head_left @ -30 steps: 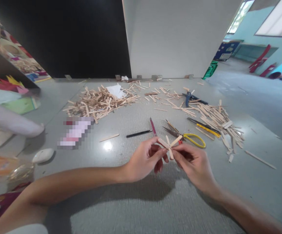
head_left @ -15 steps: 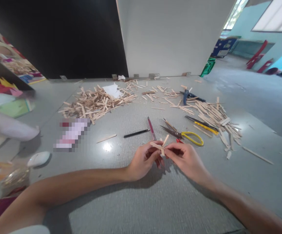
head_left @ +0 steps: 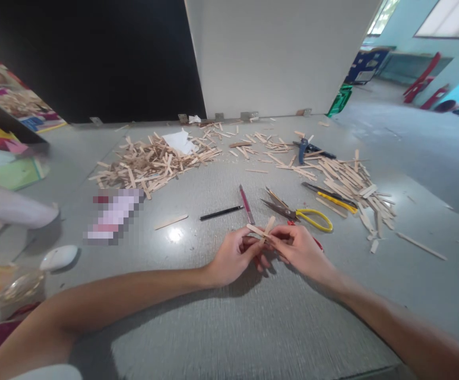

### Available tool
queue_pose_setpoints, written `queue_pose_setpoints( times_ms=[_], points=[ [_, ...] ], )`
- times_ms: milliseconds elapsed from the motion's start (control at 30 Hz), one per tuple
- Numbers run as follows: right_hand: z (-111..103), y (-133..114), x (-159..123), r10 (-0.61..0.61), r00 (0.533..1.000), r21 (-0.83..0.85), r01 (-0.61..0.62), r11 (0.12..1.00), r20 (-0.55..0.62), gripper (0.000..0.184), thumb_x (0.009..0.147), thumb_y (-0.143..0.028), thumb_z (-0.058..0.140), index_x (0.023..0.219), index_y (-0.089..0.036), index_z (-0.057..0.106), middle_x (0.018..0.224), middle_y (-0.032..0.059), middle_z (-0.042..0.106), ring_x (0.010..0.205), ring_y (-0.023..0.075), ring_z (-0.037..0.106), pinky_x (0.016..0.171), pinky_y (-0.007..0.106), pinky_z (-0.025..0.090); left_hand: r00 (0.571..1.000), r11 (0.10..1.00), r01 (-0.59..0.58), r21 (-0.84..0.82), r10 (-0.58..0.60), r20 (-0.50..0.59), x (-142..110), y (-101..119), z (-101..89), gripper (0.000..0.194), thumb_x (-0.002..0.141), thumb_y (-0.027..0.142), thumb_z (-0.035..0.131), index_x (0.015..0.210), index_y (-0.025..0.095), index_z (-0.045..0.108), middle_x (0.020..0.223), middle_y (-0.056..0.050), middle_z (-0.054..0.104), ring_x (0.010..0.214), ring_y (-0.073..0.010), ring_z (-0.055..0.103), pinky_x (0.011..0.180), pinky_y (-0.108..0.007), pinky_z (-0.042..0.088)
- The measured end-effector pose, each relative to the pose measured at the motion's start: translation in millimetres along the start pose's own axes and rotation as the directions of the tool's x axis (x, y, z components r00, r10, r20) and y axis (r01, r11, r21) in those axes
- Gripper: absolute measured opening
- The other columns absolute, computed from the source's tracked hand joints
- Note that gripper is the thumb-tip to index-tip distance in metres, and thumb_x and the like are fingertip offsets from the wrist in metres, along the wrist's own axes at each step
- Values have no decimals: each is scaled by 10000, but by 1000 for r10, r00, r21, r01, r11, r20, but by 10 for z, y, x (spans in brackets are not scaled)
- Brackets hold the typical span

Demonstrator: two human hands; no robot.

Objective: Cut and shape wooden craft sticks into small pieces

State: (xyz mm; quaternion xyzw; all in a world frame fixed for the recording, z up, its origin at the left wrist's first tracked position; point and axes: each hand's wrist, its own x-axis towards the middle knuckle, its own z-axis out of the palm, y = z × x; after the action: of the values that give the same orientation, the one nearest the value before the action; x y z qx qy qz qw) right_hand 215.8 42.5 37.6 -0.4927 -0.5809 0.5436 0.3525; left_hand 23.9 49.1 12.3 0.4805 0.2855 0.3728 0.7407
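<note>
Just above the grey floor, my left hand (head_left: 235, 256) and my right hand (head_left: 298, 248) meet, fingers closed. Together they pinch a small cluster of crossed wooden craft sticks (head_left: 263, 229), whose ends poke up between my thumbs. Right behind my hands lie yellow-handled scissors (head_left: 304, 216), a red-pink craft knife (head_left: 247, 203) and a black pen (head_left: 219, 212).
A big heap of wooden sticks (head_left: 150, 163) lies at the back left, another heap (head_left: 348, 184) at the right with a yellow cutter (head_left: 332, 198) and blue pliers (head_left: 302, 150). A loose stick (head_left: 170, 221), a white mouse (head_left: 58, 257) and another person's sleeve (head_left: 11, 208) are on the left.
Both hands have drawn closer together and lower over the floor, and the stick cluster is gripped more tightly, with less of it showing.
</note>
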Motion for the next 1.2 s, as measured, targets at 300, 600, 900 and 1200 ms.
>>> queue_pose_setpoints(
  times_ms=[300, 600, 900, 1200],
  points=[
    [16, -58, 12, -21, 999, 16, 21, 1000, 31, 414, 905, -588, 759, 815, -184, 745, 629, -15, 599, 447, 90, 435, 423, 246, 340, 997, 984, 47, -170, -36, 72, 110, 20, -108, 572, 818, 588, 937, 1061, 153, 656, 722, -5, 731, 542, -146, 710, 507, -234, 564],
    [2, -71, 11, -95, 995, -82, 95, 992, 3, 356, 963, -517, 699, 856, -189, 787, 686, 20, 674, 449, 93, 438, 400, 241, 324, 988, 950, 109, -291, -71, 137, 160, 5, -153, 547, 832, 493, 960, 1147, 177, 644, 756, 13, 736, 578, -152, 736, 500, -214, 568],
    [-11, -30, 69, 19, 999, 19, -20, 1000, 44, 476, 868, -642, 783, 787, -173, 790, 684, 26, 702, 444, 84, 458, 415, 237, 354, 979, 947, 149, -284, -100, 180, 165, -49, -204, 486, 928, 397, 890, 1287, 163, 662, 764, 8, 742, 596, -156, 748, 527, -224, 584],
    [3, -52, 37, -9, 1000, 21, 8, 1000, 26, 425, 903, -577, 777, 734, -186, 764, 567, -10, 608, 451, 100, 458, 442, 253, 366, 972, 968, 126, -218, -77, 220, 146, -40, -138, 627, 905, 552, 883, 1323, 153, 639, 815, -40, 771, 644, -183, 771, 578, -262, 612]
  ],
)
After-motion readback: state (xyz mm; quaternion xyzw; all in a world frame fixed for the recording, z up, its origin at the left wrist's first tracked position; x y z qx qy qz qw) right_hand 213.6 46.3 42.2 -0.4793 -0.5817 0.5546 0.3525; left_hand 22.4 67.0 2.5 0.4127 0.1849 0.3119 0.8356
